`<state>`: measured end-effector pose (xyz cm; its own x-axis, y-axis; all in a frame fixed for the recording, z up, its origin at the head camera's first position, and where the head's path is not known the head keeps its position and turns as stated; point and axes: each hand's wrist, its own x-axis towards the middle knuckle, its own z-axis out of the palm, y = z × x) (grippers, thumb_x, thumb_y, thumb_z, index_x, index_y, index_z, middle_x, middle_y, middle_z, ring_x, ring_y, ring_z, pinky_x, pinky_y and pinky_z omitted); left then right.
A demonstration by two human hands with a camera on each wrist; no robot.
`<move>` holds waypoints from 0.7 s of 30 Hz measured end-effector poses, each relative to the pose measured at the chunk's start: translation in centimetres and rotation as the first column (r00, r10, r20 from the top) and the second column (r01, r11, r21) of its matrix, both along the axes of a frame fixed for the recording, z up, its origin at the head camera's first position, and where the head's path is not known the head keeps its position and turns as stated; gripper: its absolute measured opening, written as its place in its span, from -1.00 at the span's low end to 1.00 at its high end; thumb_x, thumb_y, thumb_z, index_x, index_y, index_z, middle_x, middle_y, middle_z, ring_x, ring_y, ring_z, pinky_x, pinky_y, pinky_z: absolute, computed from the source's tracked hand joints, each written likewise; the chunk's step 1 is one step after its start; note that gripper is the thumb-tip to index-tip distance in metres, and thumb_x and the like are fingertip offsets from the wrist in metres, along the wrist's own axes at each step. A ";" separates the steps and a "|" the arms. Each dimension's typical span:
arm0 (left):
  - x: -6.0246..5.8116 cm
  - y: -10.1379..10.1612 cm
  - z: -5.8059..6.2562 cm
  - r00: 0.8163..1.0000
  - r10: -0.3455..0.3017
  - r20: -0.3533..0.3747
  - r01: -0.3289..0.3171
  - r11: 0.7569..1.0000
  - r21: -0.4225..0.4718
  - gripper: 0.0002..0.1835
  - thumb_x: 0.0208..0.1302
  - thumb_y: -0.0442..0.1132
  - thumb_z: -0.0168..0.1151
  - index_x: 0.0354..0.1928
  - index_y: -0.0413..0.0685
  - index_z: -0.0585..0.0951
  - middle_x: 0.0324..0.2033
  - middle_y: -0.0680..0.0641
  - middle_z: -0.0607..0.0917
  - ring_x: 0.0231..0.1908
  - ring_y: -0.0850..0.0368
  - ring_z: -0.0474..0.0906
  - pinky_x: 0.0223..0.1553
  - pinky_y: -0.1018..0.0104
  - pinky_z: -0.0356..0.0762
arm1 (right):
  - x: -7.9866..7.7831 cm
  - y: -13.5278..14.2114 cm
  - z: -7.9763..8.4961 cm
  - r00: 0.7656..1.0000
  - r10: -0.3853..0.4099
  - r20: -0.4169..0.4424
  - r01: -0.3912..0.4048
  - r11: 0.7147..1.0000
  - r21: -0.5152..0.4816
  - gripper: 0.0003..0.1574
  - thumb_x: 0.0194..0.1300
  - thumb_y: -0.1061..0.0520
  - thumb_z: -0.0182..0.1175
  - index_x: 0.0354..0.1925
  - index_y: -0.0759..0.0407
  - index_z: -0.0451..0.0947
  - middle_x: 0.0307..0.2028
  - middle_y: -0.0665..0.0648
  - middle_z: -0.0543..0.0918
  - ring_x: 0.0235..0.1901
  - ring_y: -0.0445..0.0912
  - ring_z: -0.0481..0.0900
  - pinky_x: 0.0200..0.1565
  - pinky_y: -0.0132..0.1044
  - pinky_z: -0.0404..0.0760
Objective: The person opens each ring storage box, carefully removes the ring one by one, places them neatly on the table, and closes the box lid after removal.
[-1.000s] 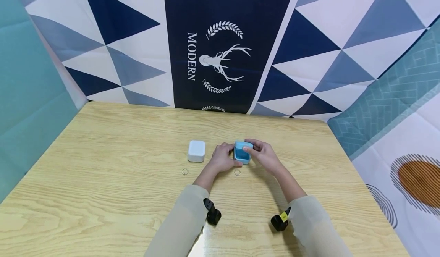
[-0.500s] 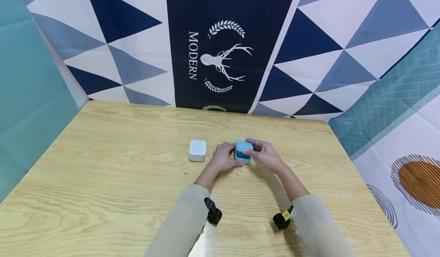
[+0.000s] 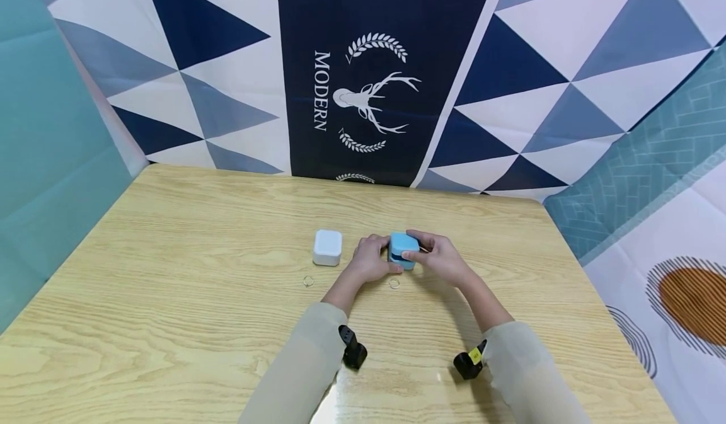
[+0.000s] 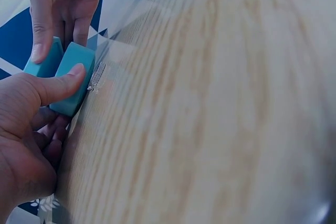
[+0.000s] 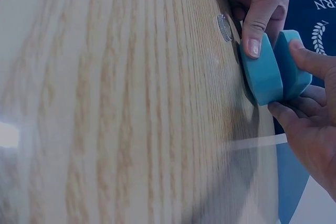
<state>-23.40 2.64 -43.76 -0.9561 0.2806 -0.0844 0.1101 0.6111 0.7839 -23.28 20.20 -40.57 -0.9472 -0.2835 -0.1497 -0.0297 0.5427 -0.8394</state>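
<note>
A small light-blue ring box [image 3: 404,242] sits on the table with its lid tilted partly down. A narrow gap shows between lid [image 5: 292,64] and base [image 5: 262,74] in the right wrist view. My left hand [image 3: 371,261] holds the base from the left, its thumb pressed on the front. On the other side my right hand [image 3: 443,260] pinches the lid between thumb and fingers. Just in front of the box lies a silver ring [image 3: 394,283], which looks studded with stones in the right wrist view. The inside of the box is mostly hidden.
A white box [image 3: 327,247], shut, stands left of my left hand. In front of it lies a second thin ring [image 3: 308,281]. The wooden table [image 3: 187,285] ends at a patterned cloth [image 3: 227,96] behind.
My right hand has swung the lid of the ring box down from wide open to nearly shut. The left hand keeps its hold on the base. The rings lie as before.
</note>
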 end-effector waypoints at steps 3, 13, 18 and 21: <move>0.0 0.0 0.0 1.000 -0.001 -0.006 0.001 1.000 -0.005 -0.22 0.05 -0.04 0.40 0.31 -0.09 0.36 0.17 -0.08 0.46 0.18 0.00 0.27 0.25 0.11 0.26 | 0.0 0.1 0.1 1.000 0.008 0.006 -0.008 1.000 0.003 -0.18 0.24 0.05 0.23 0.36 0.26 0.18 0.29 0.27 0.36 0.27 0.07 0.35 0.18 -0.09 0.45; -0.1 0.1 -0.1 1.000 0.003 0.000 -0.003 1.000 0.001 -0.22 0.04 -0.05 0.41 0.32 -0.08 0.35 0.18 -0.08 0.45 0.19 -0.01 0.27 0.26 0.10 0.26 | -0.1 0.3 0.0 0.999 0.027 0.021 -0.026 0.999 -0.028 -0.17 0.23 0.06 0.25 0.36 0.25 0.17 0.30 0.27 0.35 0.29 0.08 0.32 0.22 -0.04 0.42; 0.1 0.1 0.0 1.000 0.006 0.001 -0.006 1.000 0.001 -0.21 0.04 -0.05 0.41 0.32 -0.09 0.34 0.20 -0.08 0.44 0.21 -0.01 0.26 0.27 0.09 0.25 | 0.0 0.3 0.0 0.999 0.039 0.020 -0.039 0.999 -0.034 -0.17 0.22 0.07 0.25 0.36 0.25 0.18 0.30 0.27 0.35 0.30 0.09 0.30 0.22 -0.01 0.41; 0.1 0.1 0.0 1.000 0.006 0.004 -0.006 1.000 0.005 -0.21 0.04 -0.06 0.41 0.32 -0.09 0.34 0.20 -0.08 0.44 0.22 -0.02 0.25 0.27 0.08 0.24 | 0.0 0.2 0.0 0.999 0.038 0.016 -0.038 0.999 -0.031 -0.17 0.21 0.08 0.26 0.36 0.25 0.18 0.30 0.27 0.34 0.31 0.09 0.30 0.23 0.00 0.39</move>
<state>-23.31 2.70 -43.80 -0.9575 0.2752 -0.0865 0.1036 0.6080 0.7871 -23.31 20.41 -40.59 -0.9332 -0.3239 -0.1557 -0.0358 0.5150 -0.8565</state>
